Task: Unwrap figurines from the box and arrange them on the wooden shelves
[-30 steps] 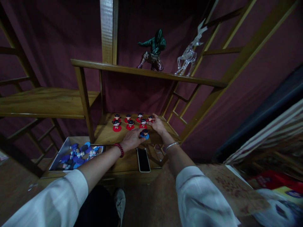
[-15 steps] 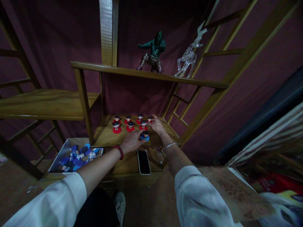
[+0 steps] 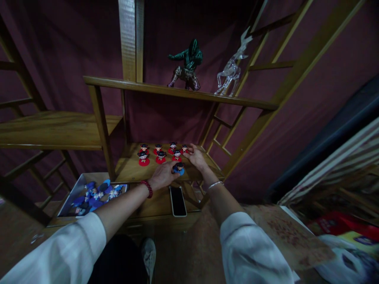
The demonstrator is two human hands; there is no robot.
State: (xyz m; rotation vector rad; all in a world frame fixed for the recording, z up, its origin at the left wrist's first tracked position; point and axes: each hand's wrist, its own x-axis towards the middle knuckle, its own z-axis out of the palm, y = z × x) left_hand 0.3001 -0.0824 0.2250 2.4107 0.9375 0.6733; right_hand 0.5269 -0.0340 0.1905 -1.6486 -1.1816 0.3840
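Several small figurines with red bases (image 3: 160,155) stand in two rows on a low wooden shelf (image 3: 130,169). My left hand (image 3: 161,176), with a red bead bracelet on its wrist, is closed on a figurine with a blue base (image 3: 179,169) near the shelf's front edge. My right hand (image 3: 196,156), with a silver bracelet, rests at the right end of the rows, its fingers touching the rightmost red figurine (image 3: 184,149).
A grey tray (image 3: 72,191) of blue figurines sits at lower left. A black phone (image 3: 177,200) lies on the ledge below the shelf. A green figure (image 3: 186,65) and a clear deer (image 3: 231,67) stand on the upper shelf. Boxes are at lower right.
Both hands have stayed almost in place on the shelf; the view has shifted slightly to the right. The blue-based figurine remains in my left hand.
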